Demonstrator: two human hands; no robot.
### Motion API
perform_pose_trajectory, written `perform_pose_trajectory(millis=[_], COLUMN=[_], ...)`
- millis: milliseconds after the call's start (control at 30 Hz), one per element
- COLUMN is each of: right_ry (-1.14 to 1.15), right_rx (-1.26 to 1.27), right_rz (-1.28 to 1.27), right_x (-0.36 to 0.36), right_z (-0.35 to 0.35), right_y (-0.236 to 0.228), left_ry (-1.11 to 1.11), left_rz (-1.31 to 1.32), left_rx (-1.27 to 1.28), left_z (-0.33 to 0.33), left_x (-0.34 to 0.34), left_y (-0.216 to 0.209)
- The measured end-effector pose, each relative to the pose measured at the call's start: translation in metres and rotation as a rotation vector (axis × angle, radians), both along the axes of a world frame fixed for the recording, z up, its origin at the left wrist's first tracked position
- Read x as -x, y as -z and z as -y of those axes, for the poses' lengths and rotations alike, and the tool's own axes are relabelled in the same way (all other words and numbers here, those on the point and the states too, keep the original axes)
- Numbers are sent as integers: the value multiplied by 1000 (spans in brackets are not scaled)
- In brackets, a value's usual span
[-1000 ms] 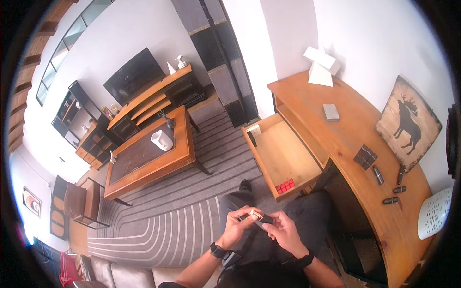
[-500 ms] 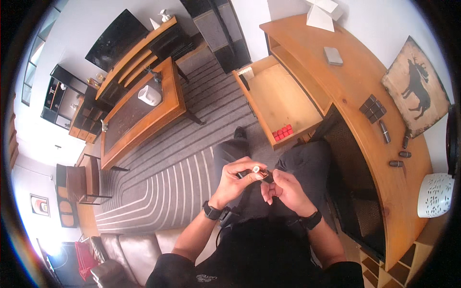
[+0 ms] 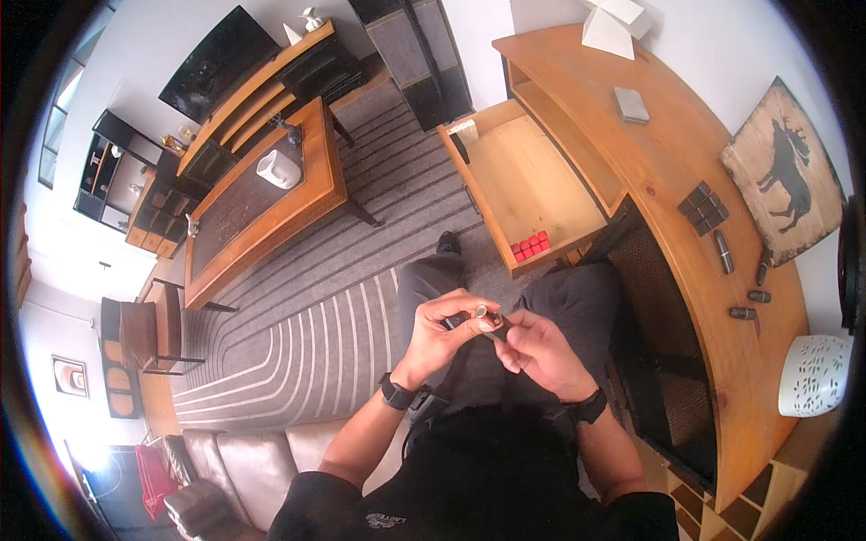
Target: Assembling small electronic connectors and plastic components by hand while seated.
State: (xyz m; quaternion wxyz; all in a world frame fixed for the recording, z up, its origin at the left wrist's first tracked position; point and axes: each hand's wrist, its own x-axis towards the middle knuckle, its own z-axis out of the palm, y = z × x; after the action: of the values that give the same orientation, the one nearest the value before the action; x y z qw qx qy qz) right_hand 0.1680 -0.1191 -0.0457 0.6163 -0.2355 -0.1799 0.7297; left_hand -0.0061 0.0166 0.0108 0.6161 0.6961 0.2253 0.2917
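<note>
Over my lap, my left hand (image 3: 439,335) is closed with thumb and fingers around a small dark lipstick tube (image 3: 486,315), whose round metallic end faces up. From the other side my right hand (image 3: 544,354) pinches a dark tube piece right beside that end; its curled fingers partly hide it. Whether the two pieces are joined I cannot make out. On the wooden desk to my right lie more dark tubes with silver bands, one of them (image 3: 724,253) beside a grid of dark square pieces (image 3: 703,209).
A pulled-out drawer (image 3: 541,180) holds a cluster of red pieces (image 3: 530,246) in its near corner. The desk (image 3: 649,135) also bears a grey square box (image 3: 631,105), a deer picture (image 3: 783,171) and a white perforated pot (image 3: 815,376). A coffee table (image 3: 271,203) stands at left.
The round end in my left hand now shows metallic rather than whitish. My right hand has shifted slightly and its fingers are curled closer around the dark piece.
</note>
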Motion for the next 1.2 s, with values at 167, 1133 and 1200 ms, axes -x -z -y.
perform_pose_trajectory(millis=[167,1133,1200], right_ry=[134,110,121], right_rx=[-24,148,155], right_rz=[126,334,319], right_x=[4,29,28], right_z=[-8,-12,-12], right_y=[-21,-22,-20], left_ry=[20,6,22], left_rz=[-5,373,353], left_rx=[33,704,651], left_z=[1,-8,-7], left_x=[-3,-2,-1], left_y=[-8,20,19])
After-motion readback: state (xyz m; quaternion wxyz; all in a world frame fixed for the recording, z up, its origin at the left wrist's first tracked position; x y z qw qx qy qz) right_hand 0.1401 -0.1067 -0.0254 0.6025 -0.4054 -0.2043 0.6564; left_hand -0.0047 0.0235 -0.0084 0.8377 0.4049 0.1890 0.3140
